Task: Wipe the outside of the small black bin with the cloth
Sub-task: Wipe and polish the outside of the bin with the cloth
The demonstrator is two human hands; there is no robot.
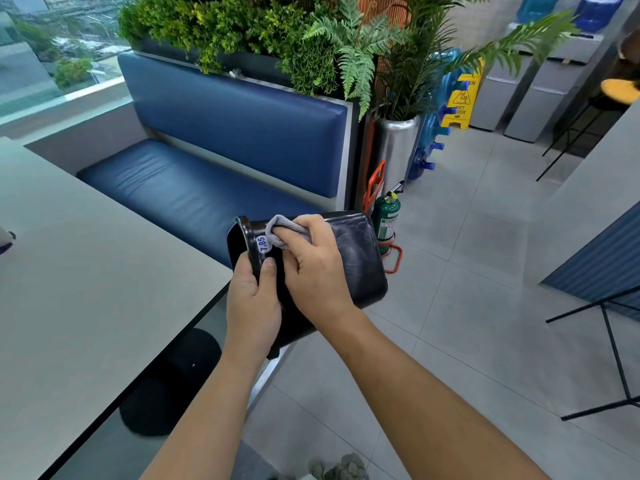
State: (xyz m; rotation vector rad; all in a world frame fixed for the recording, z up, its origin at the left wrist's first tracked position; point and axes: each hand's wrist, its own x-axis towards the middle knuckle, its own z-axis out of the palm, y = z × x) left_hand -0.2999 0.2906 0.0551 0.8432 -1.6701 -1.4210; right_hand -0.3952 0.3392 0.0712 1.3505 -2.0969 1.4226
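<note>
Bin: We hold the small black bin (356, 251) in the air, tipped on its side with its mouth to our left, just past the corner of the desk (86, 271) and above the tiled floor (467, 271).
Left grip: The left grip (252, 299) is closed on the rim, thumb on the outer wall and fingers tucked inside. We judge that this steadies the bin and leaves its side bare for wiping.
Right grip: The right grip (315, 265) is curled round a bunched grey cloth (280, 226) and presses it on the upper wall close to the rim, just beside a white sticker (262, 243) marked 7.85.
Why sideways: Laid over, the bin turns its long wall up to the cloth, and a twist of the rim would likely bring round the next face.
Progress: Pale streaks toward the base suggest that wiping is under way; we cannot tell how much remains.
Surface: The desk is plain matte grey with a dark edge.
Room: A blue padded seat (190, 188) stands behind the bin, with green plants (277, 36) above its backrest. A fire extinguisher (389, 220) stands on the floor beyond the bin's base, and a yellow wet-floor sign (462, 102) farther back.
</note>
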